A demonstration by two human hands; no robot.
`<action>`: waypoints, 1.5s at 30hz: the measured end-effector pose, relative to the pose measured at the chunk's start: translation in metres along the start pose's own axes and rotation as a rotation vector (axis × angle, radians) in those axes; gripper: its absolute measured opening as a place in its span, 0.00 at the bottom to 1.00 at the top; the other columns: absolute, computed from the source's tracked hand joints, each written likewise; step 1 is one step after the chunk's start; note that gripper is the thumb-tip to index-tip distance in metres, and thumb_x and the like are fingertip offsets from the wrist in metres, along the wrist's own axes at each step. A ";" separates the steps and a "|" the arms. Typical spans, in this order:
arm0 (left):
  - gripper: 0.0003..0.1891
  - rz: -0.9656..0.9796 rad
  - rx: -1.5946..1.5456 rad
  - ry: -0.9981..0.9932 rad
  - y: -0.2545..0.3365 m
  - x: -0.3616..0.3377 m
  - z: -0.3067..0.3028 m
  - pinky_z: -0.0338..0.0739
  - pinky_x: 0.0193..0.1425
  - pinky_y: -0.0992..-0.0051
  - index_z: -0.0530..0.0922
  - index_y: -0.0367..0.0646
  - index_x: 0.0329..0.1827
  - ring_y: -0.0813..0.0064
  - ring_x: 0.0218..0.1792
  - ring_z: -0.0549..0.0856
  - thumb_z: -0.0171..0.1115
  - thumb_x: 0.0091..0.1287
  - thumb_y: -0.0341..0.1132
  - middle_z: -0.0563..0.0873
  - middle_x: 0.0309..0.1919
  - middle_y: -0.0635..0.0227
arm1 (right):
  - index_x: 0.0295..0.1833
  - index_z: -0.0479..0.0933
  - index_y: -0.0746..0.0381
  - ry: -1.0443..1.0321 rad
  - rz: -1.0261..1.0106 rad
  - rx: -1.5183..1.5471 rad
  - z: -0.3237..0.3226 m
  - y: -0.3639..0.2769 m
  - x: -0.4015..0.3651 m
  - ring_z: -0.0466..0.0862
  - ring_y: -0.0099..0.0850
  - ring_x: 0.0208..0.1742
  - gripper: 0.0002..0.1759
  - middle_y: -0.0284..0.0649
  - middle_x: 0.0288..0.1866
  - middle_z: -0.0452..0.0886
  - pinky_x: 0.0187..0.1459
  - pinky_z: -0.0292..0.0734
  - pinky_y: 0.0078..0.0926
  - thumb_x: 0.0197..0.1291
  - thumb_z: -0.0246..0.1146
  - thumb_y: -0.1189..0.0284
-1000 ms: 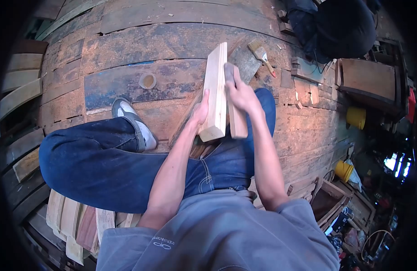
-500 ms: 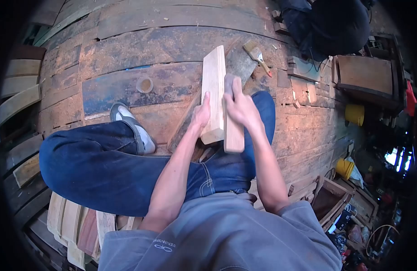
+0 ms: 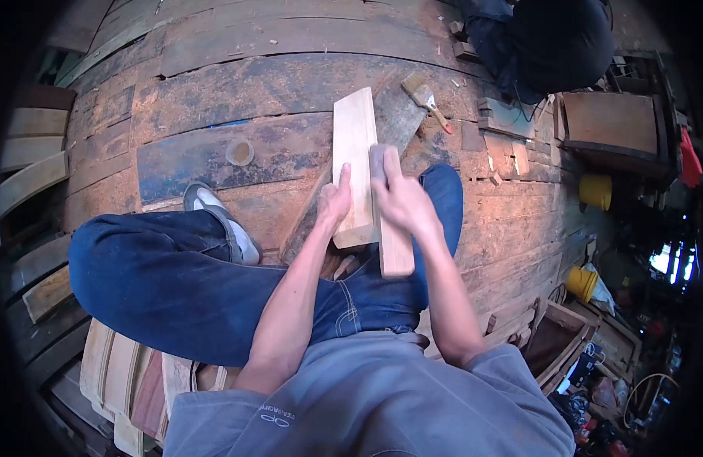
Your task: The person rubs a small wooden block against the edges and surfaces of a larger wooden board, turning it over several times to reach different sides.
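Note:
A pale wooden board (image 3: 354, 152) with a slanted top end is tilted in front of my lap, over a dark plank (image 3: 397, 114). Its left edge is gripped by my left hand (image 3: 336, 199), the thumb lying along its face. My right hand (image 3: 403, 199) is closed around a narrower wooden block (image 3: 396, 255) with a greyish upper end. That block lies against the board's right edge, its lower end over my thigh. The fingertips of my left hand are hidden behind the board.
A brush (image 3: 427, 100) lies beyond the board, and a small round container (image 3: 240, 152) stands on the plank floor (image 3: 245, 84). Curved wooden pieces (image 3: 31, 179) line the left. Yellow buckets (image 3: 595, 192) and a wooden box (image 3: 610, 122) are right. Someone's dark clothing (image 3: 565, 46) shows top right.
My right hand and the narrow block have slid toward my body along the board's edge. The board has shifted slightly left and nearer, still in my left hand.

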State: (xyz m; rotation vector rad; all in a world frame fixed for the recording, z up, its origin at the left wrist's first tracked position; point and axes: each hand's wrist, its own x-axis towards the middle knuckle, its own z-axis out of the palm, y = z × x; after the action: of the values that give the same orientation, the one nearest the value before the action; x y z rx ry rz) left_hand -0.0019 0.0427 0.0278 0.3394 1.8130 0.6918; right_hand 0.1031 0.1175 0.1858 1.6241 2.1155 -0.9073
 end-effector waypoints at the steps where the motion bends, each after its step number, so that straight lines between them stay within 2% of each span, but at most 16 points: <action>1: 0.57 -0.004 0.018 0.006 -0.002 0.001 0.000 0.76 0.65 0.51 0.84 0.17 0.46 0.38 0.58 0.86 0.41 0.70 0.79 0.86 0.48 0.27 | 0.86 0.51 0.61 -0.018 0.012 -0.021 0.004 -0.003 -0.017 0.86 0.62 0.55 0.43 0.69 0.51 0.85 0.63 0.79 0.55 0.72 0.52 0.55; 5: 0.56 -0.014 0.023 0.007 -0.004 0.004 0.002 0.76 0.65 0.51 0.85 0.18 0.45 0.38 0.58 0.86 0.41 0.70 0.79 0.86 0.48 0.27 | 0.86 0.49 0.60 -0.047 0.021 -0.025 0.009 0.002 -0.032 0.86 0.62 0.55 0.43 0.70 0.50 0.85 0.63 0.79 0.56 0.71 0.52 0.55; 6: 0.56 -0.020 0.025 -0.013 0.000 0.001 -0.001 0.76 0.65 0.51 0.85 0.18 0.45 0.38 0.58 0.86 0.41 0.70 0.79 0.86 0.48 0.27 | 0.86 0.49 0.59 -0.047 0.018 -0.015 0.008 0.003 -0.026 0.86 0.62 0.55 0.43 0.69 0.50 0.85 0.63 0.79 0.56 0.72 0.52 0.55; 7: 0.56 -0.028 0.028 -0.036 0.006 -0.003 -0.005 0.75 0.65 0.51 0.85 0.18 0.45 0.39 0.58 0.86 0.41 0.70 0.79 0.86 0.48 0.27 | 0.85 0.54 0.57 0.007 0.034 0.036 0.008 0.005 -0.011 0.83 0.63 0.58 0.41 0.69 0.52 0.84 0.66 0.76 0.53 0.72 0.53 0.54; 10: 0.56 -0.016 -0.001 -0.044 0.006 -0.003 -0.007 0.76 0.64 0.51 0.85 0.19 0.44 0.40 0.57 0.86 0.41 0.70 0.79 0.86 0.48 0.27 | 0.85 0.54 0.55 0.040 0.048 0.004 0.007 0.002 0.033 0.83 0.63 0.59 0.40 0.70 0.53 0.83 0.66 0.76 0.53 0.72 0.53 0.54; 16: 0.56 -0.001 0.014 -0.014 0.001 -0.002 -0.010 0.76 0.63 0.51 0.85 0.19 0.44 0.40 0.57 0.86 0.40 0.70 0.80 0.86 0.47 0.27 | 0.86 0.46 0.56 -0.112 0.009 0.010 0.001 -0.001 -0.043 0.85 0.62 0.58 0.43 0.69 0.54 0.84 0.65 0.78 0.56 0.71 0.53 0.55; 19: 0.56 0.012 0.021 -0.038 0.000 0.000 -0.009 0.76 0.63 0.50 0.85 0.19 0.45 0.39 0.57 0.86 0.40 0.70 0.80 0.86 0.47 0.26 | 0.86 0.46 0.56 -0.118 0.039 -0.025 0.005 0.000 -0.049 0.85 0.62 0.58 0.43 0.69 0.55 0.84 0.64 0.78 0.56 0.71 0.52 0.54; 22: 0.56 0.006 0.034 -0.057 -0.001 0.002 -0.006 0.76 0.64 0.50 0.85 0.20 0.46 0.39 0.57 0.86 0.40 0.70 0.80 0.86 0.47 0.27 | 0.86 0.50 0.55 0.058 -0.010 -0.006 0.010 0.009 0.013 0.84 0.66 0.55 0.41 0.69 0.50 0.85 0.62 0.78 0.57 0.72 0.52 0.55; 25: 0.56 0.003 0.043 -0.067 0.004 -0.004 -0.011 0.76 0.64 0.50 0.85 0.19 0.46 0.38 0.57 0.86 0.41 0.70 0.80 0.86 0.48 0.26 | 0.86 0.49 0.57 0.023 0.010 -0.076 0.003 0.002 0.061 0.86 0.63 0.53 0.42 0.68 0.53 0.85 0.61 0.80 0.58 0.71 0.52 0.54; 30: 0.57 -0.016 -0.001 -0.081 0.004 -0.003 -0.014 0.76 0.64 0.50 0.85 0.19 0.44 0.38 0.57 0.86 0.41 0.69 0.80 0.85 0.48 0.25 | 0.86 0.48 0.56 -0.076 0.024 -0.002 0.004 -0.007 -0.036 0.85 0.64 0.55 0.42 0.70 0.51 0.84 0.64 0.78 0.58 0.72 0.50 0.54; 33: 0.57 -0.005 0.010 -0.066 -0.009 0.007 -0.006 0.75 0.64 0.50 0.85 0.18 0.45 0.38 0.58 0.86 0.41 0.69 0.80 0.85 0.49 0.25 | 0.87 0.47 0.55 -0.079 0.034 -0.008 0.012 0.002 -0.062 0.85 0.64 0.55 0.43 0.69 0.50 0.85 0.64 0.77 0.58 0.72 0.50 0.54; 38: 0.58 0.018 -0.022 -0.054 -0.010 0.010 0.000 0.75 0.65 0.51 0.84 0.17 0.46 0.37 0.59 0.85 0.40 0.69 0.81 0.84 0.49 0.23 | 0.85 0.51 0.57 0.013 0.017 -0.034 0.004 0.007 0.041 0.85 0.63 0.58 0.41 0.68 0.54 0.84 0.64 0.78 0.57 0.72 0.51 0.53; 41: 0.58 0.016 -0.015 -0.063 -0.005 0.005 -0.005 0.75 0.66 0.51 0.84 0.17 0.46 0.34 0.58 0.85 0.40 0.69 0.80 0.84 0.48 0.22 | 0.84 0.52 0.55 -0.003 0.035 -0.023 0.004 0.003 0.049 0.85 0.63 0.58 0.40 0.67 0.55 0.84 0.64 0.78 0.58 0.72 0.50 0.53; 42: 0.58 0.015 0.014 -0.075 -0.003 0.005 -0.008 0.75 0.66 0.51 0.84 0.17 0.46 0.34 0.58 0.85 0.40 0.69 0.81 0.84 0.48 0.22 | 0.84 0.51 0.55 -0.013 0.026 -0.018 0.005 0.000 0.027 0.85 0.64 0.56 0.40 0.69 0.53 0.84 0.62 0.79 0.59 0.73 0.50 0.54; 44: 0.59 0.011 0.059 -0.091 -0.001 0.003 -0.011 0.76 0.66 0.51 0.84 0.16 0.46 0.34 0.58 0.85 0.39 0.69 0.81 0.84 0.48 0.22 | 0.86 0.46 0.62 -0.032 -0.043 0.007 0.013 0.005 -0.022 0.85 0.67 0.52 0.44 0.73 0.48 0.83 0.59 0.80 0.61 0.72 0.52 0.55; 45: 0.59 0.014 0.042 -0.077 0.002 0.005 -0.011 0.76 0.66 0.51 0.84 0.16 0.46 0.34 0.58 0.85 0.39 0.69 0.81 0.84 0.48 0.21 | 0.86 0.46 0.64 -0.059 -0.016 0.028 0.010 -0.001 -0.049 0.85 0.65 0.54 0.44 0.72 0.49 0.83 0.61 0.78 0.57 0.72 0.55 0.58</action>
State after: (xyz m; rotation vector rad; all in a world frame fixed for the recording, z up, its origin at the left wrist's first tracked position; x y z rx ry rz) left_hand -0.0145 0.0441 0.0278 0.4022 1.7549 0.6429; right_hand 0.1156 0.0748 0.2080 1.5759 2.0881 -0.9826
